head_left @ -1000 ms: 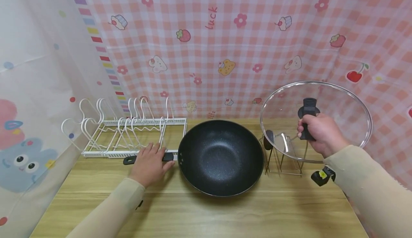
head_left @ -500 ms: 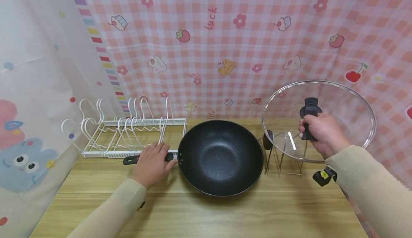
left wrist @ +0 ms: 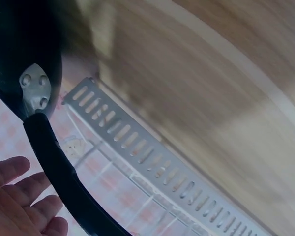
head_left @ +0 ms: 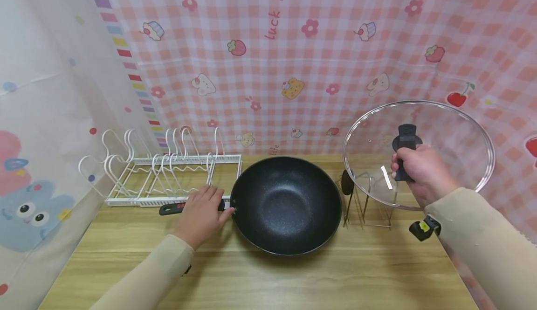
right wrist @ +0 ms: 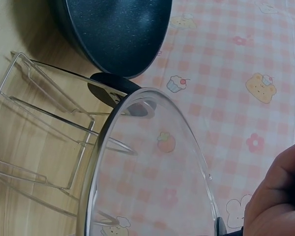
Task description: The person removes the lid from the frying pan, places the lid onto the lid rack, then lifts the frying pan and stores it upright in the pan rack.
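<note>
A black wok (head_left: 287, 207) with a speckled inside sits on the wooden table, its long handle (head_left: 169, 209) pointing left. My left hand (head_left: 202, 216) lies over that handle, with thumb near the wok's rim. In the left wrist view, the extended fingers (left wrist: 32, 189) are beside the handle, not wrapped round it. My right hand (head_left: 428, 168) grips the black knob (head_left: 407, 135) of a large round glass lid (head_left: 459, 137). The lid is held up and tilted, above a small wire rack (right wrist: 49, 115) to the wok's right.
A white rack (head_left: 138, 201) with several curved wire dividers stands behind and left of my left hand. A dark oval piece (head_left: 347, 182) is attached to the wire rack, close to the wok's rim. A pink checked cloth (head_left: 268, 67) hangs behind the table (head_left: 293, 282).
My right hand has moved the lid slightly right and up. My left hand has slid a little right along the handle, toward the wok. The wok stays in place.
</note>
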`<action>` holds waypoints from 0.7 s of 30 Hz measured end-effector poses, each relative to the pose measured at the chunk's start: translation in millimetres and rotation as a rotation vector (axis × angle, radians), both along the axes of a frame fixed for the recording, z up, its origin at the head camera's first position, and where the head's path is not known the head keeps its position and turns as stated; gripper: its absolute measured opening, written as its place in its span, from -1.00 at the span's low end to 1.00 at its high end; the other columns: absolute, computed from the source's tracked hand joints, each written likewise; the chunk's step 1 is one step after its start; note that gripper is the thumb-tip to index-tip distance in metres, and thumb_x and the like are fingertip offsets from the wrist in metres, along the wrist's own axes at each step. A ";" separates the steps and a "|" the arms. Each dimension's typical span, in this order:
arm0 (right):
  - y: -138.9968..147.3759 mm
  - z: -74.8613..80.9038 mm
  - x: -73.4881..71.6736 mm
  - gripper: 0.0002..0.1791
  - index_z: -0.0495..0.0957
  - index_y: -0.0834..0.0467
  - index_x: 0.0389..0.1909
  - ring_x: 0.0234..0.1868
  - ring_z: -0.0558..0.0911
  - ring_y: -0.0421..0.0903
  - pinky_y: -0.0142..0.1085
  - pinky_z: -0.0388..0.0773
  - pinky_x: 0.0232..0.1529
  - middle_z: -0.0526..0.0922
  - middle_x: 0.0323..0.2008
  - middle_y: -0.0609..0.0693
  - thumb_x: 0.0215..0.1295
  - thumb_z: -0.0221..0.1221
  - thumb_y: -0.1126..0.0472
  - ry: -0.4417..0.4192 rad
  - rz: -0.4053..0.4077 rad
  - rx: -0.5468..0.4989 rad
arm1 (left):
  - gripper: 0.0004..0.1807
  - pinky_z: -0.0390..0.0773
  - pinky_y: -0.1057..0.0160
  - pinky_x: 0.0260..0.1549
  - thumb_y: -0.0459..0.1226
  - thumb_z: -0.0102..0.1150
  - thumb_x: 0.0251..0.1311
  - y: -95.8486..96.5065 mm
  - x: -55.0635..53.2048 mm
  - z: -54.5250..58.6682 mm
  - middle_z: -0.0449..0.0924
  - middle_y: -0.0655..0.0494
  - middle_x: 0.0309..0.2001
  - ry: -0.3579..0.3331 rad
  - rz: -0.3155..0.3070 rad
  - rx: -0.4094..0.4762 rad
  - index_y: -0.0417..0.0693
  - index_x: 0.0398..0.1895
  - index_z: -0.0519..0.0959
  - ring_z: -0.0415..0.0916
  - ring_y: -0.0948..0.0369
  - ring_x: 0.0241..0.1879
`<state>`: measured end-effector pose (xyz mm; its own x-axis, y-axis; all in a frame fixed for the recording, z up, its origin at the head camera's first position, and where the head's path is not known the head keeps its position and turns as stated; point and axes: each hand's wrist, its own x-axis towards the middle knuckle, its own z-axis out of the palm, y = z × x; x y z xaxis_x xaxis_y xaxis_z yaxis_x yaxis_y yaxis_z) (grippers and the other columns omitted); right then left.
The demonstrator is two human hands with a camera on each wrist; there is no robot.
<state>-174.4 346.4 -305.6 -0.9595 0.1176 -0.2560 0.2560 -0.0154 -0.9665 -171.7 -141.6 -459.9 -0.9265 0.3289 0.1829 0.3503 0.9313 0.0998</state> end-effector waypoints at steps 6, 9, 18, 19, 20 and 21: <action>3.2 2.9 2.6 -0.41 -0.17 0.40 0.44 -0.48 0.47 -0.27 -0.39 0.59 -0.44 0.49 -0.47 -0.16 0.53 -0.17 0.35 -0.007 0.013 0.000 | -0.26 0.31 -0.31 0.45 0.16 0.16 0.44 12.6 -1.8 5.6 0.51 -0.28 0.40 0.000 -0.034 0.026 -0.25 0.39 0.51 0.37 -0.27 0.47; 4.8 3.0 3.0 -0.57 -0.02 0.33 0.31 -0.49 0.47 -0.26 -0.37 0.59 -0.45 0.50 -0.47 -0.14 0.53 -0.16 0.35 -0.010 0.010 -0.027 | -0.24 0.29 -0.28 0.48 0.19 0.15 0.44 22.2 -3.8 8.2 0.51 -0.26 0.41 -0.011 -0.051 0.020 -0.23 0.41 0.50 0.35 -0.25 0.49; 6.5 2.9 3.2 -0.37 -0.26 0.34 0.45 -0.51 0.47 -0.27 -0.39 0.57 -0.48 0.47 -0.45 -0.12 0.56 -0.15 0.31 -0.010 0.003 -0.016 | -0.20 0.21 -0.21 0.55 0.26 0.08 0.45 60.5 -8.0 19.8 0.43 -0.19 0.50 -0.039 -0.135 -0.007 -0.13 0.49 0.45 0.26 -0.17 0.56; 6.5 3.0 3.5 -0.37 -0.25 0.34 0.46 -0.51 0.47 -0.27 -0.39 0.57 -0.48 0.47 -0.44 -0.12 0.56 -0.16 0.30 -0.012 0.000 -0.007 | -0.19 0.22 -0.20 0.54 0.26 0.07 0.45 64.5 -8.1 21.0 0.42 -0.18 0.51 -0.045 -0.143 -0.013 -0.12 0.50 0.44 0.25 -0.17 0.57; 6.4 3.3 3.9 -0.36 -0.25 0.35 0.47 -0.51 0.47 -0.27 -0.39 0.57 -0.47 0.47 -0.44 -0.12 0.56 -0.16 0.30 -0.014 0.000 0.005 | -0.19 0.22 -0.20 0.55 0.27 0.07 0.46 68.6 -8.2 22.8 0.41 -0.17 0.51 -0.054 -0.153 -0.016 -0.11 0.51 0.43 0.24 -0.16 0.58; 6.6 3.2 3.9 -0.37 -0.24 0.35 0.46 -0.50 0.47 -0.27 -0.39 0.58 -0.48 0.47 -0.43 -0.12 0.56 -0.16 0.30 -0.015 -0.001 0.010 | -0.18 0.21 -0.19 0.55 0.28 0.05 0.46 72.4 -8.8 23.6 0.40 -0.16 0.52 -0.059 -0.162 -0.024 -0.10 0.52 0.42 0.23 -0.16 0.59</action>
<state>-170.4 353.0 -302.3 -0.9554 0.1217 -0.2691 0.2704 -0.0060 -0.9627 -180.4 -69.2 -436.3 -0.8697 0.4787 0.1200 0.4905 0.8653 0.1029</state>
